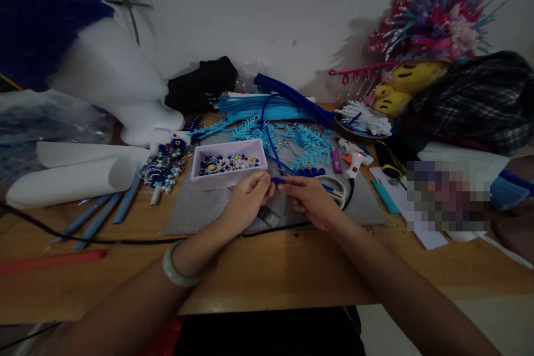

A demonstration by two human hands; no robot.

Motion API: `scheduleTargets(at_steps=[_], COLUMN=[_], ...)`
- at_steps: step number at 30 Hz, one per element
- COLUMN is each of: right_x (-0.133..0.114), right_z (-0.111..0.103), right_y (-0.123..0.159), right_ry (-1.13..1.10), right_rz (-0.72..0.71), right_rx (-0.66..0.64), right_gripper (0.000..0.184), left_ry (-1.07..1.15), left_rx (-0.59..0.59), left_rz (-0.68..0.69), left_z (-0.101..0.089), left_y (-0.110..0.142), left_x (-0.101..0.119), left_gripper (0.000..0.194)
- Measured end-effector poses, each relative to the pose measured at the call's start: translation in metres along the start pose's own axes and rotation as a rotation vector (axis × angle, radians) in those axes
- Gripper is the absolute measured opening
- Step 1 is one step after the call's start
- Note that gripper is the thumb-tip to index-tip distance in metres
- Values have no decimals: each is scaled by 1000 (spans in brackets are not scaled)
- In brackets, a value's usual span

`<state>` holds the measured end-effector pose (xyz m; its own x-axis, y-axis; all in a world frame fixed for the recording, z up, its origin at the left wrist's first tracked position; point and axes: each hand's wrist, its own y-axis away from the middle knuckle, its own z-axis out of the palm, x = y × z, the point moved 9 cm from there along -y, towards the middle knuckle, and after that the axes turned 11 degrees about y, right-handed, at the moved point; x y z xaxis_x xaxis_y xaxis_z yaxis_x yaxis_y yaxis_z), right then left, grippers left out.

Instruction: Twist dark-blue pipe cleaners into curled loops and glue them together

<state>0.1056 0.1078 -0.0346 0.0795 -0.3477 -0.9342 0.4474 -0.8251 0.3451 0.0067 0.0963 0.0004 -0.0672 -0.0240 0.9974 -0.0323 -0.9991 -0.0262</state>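
Note:
My left hand [249, 199] is closed in a pinch at one end of a dark blue pipe cleaner [278, 180]. My right hand [312, 198] grips the same piece from the other side, its thumb and forefinger pressed together. The two hands are close together over a grey mat [187, 211]. Just behind my left hand stands a pale lilac box [227, 177] of mixed beads. White-handled scissors [340, 192] lie under and beside my right hand, partly covered. Light blue pipe-cleaner sprigs [311, 144] are spread beyond my hands.
At the right are a hot glue gun [354, 161], a magenta box [336, 160] and a plate of white pipe-cleaner pieces [367, 119]. A foam head [112, 67] and a white paper roll [70, 181] stand left. A black cable [154, 241] crosses the wooden table [267, 278].

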Motion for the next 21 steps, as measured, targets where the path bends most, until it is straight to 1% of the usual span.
scheduleTargets(at_steps=[2,5,7,10,12,16,19,21], right_x=[-1,-5,-8,-14,-16,-18,-20,-21], right_z=[-2,0,1,-2,-5,-8,-8,-9], right_y=[1,5,6,6,5,5,7,7], right_ry=[-40,-132,-208,-260,-250,-199,-196,-209], right_rz=[16,31,24,-31,-82,-155,-166,-157], right_rx=[9,-19,-23,-2,24,43,41,62], right_gripper=[29,37,39,40,38,25,20,17], left_ry=[11,21,22,24,22,2,0,-3], left_rx=[1,-8,-11,-1,7,-1,-15,-30], left_rz=[-1,18,22,16,4,9,14,18], left_z=[0,2,3,3,3,3,4,5], left_y=[1,3,3,2,2,1,2,2], left_x=[0,1,1,-3,-6,-7,-8,-9], left_gripper=[30,30,29,29,28,30,30,30])
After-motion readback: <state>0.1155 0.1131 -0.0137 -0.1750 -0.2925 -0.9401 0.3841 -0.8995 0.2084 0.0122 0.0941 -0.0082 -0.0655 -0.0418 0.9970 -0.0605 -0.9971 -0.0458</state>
